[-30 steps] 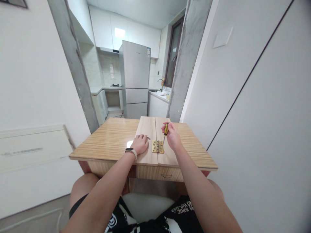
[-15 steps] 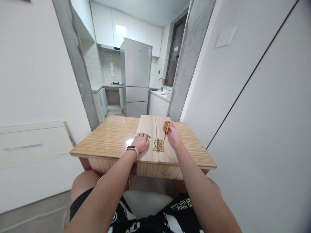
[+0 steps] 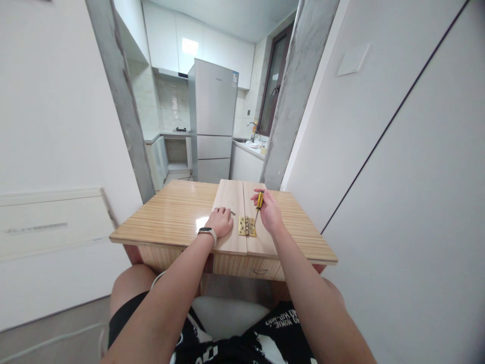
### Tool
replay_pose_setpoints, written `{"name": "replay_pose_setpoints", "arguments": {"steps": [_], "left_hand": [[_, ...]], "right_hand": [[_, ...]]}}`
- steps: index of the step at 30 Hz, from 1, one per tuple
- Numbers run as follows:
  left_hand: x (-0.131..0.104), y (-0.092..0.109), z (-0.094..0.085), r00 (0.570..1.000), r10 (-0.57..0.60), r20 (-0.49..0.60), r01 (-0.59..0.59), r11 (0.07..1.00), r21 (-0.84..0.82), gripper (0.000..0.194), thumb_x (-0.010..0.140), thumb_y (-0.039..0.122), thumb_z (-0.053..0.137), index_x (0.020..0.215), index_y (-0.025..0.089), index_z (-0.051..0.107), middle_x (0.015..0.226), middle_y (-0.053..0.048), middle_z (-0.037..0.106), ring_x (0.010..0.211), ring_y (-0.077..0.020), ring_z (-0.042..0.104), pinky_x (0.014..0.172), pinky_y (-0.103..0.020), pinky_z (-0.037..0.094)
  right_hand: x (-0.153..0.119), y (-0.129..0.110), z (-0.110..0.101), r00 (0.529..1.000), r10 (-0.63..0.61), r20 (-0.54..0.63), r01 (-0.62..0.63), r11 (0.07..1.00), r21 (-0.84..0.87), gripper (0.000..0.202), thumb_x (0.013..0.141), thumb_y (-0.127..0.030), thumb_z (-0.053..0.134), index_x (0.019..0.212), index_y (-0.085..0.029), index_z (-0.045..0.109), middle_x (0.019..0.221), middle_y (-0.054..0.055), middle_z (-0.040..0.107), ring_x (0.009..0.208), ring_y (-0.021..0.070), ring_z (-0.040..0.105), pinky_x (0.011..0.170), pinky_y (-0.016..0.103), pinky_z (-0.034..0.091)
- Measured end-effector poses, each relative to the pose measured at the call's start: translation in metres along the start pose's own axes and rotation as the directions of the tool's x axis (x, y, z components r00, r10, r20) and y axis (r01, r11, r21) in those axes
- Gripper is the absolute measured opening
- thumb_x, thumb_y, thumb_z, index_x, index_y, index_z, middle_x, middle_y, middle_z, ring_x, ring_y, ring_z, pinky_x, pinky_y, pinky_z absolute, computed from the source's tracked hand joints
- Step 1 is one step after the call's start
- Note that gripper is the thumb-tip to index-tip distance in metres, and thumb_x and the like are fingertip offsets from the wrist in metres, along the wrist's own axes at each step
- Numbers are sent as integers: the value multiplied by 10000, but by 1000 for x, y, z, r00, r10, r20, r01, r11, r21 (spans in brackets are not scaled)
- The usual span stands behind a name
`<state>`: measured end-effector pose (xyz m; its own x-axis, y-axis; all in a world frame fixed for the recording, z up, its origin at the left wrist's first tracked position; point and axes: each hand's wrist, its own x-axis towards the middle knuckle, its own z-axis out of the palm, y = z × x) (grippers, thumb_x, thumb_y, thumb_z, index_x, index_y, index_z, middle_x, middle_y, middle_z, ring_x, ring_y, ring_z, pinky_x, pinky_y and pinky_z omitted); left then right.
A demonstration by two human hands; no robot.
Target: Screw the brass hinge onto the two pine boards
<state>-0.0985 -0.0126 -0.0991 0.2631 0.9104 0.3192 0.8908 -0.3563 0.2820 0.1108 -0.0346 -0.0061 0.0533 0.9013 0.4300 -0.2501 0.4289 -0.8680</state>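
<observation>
My right hand (image 3: 270, 210) grips the yellow and black handle of a screwdriver (image 3: 259, 200), tilted with its shaft pointing down. The tip meets the right leaf of a brass hinge (image 3: 247, 226). That hinge lies open across the seam between a left wooden board (image 3: 229, 241) and a right wooden board (image 3: 262, 246). Flat on the left board rests my left hand (image 3: 220, 221), fingers stretched out, a wristband on its wrist. Just beyond its fingertips are small dark pieces, perhaps screws (image 3: 232, 213), too small to make out.
Both boards lie on a striped wooden table (image 3: 166, 217) with a drawer handle (image 3: 259, 271) at its front. A white wall stands close on the right. Behind the table are a grey fridge (image 3: 214, 111) and a sink counter (image 3: 248, 146).
The screwdriver's handle has tipped slightly more upright in my right hand, its tip still at the hinge. My left hand keeps its place on the board.
</observation>
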Motion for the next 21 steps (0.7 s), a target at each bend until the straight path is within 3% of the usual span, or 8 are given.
{"name": "replay_pose_setpoints", "arguments": {"steps": [7,14,21], "left_hand": [[0,1,-1,1000,-1,5,1,1000,-2,441,1038,428,456,1405,223,591,1423,-158,602,1295,-352,500,1086,-491,402],[0,-1,1,1000,10,-4,-10,1000,-2,431,1038,432,450,1379,216,601,1410,-163,603,1284,-358,500,1084,-499,397],[0,-2,2,1000,2,0,-2,1000,-4,431,1040,431,456,1390,221,593,1429,-160,598,1308,-350,493,1103,-490,387]], "right_hand": [[-1,1,2,998,-32,-59,33,999,8,427,850,-634,780,992,-286,579,903,3,722,759,175,636,730,335,506],[0,1,0,999,-12,-43,14,1000,27,448,931,-711,623,981,-267,649,823,26,695,669,174,575,644,338,461],[-1,3,-2,997,-18,-81,21,999,35,456,817,-634,813,988,-286,572,878,-9,707,743,167,639,715,325,510]]}}
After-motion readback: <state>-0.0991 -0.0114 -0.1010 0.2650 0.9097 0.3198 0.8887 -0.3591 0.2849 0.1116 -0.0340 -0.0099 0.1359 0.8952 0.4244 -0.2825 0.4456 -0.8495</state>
